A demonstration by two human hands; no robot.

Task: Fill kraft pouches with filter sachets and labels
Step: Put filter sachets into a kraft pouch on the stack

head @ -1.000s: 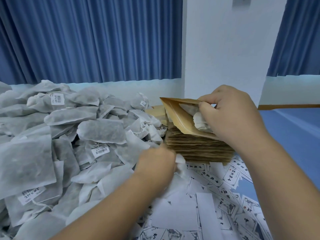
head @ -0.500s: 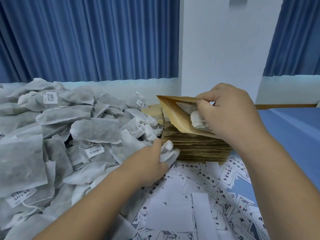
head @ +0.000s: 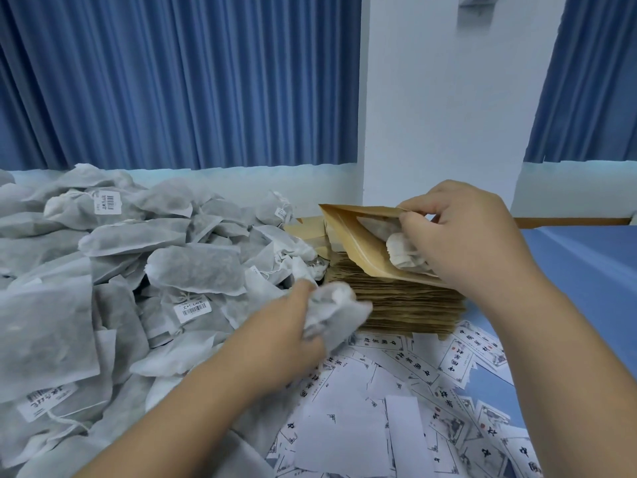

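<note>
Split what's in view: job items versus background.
Job: open brown kraft pouch, right hand gripping it; crumpled white filter sachet in left hand; grey sachet heap; flat brown pouch stack; scattered printed paper labels.
Background: pleated blue curtains; white wall pillar.

Sachet heap (head: 138, 270) left; pouch stack (head: 406, 305) right; labels (head: 396, 408) before.

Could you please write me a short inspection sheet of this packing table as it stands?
Surface: blue table, largely covered.
Job's things: open pouch over the pouch stack, one sachet partly inside; sachet heap on the left; labels scattered in front.
Clutter: nothing seen.
Hands: left hand grips a second sachet; right hand holds the pouch mouth.
Cables: nothing seen.
Surroundings: blue curtains, white wall.
</note>
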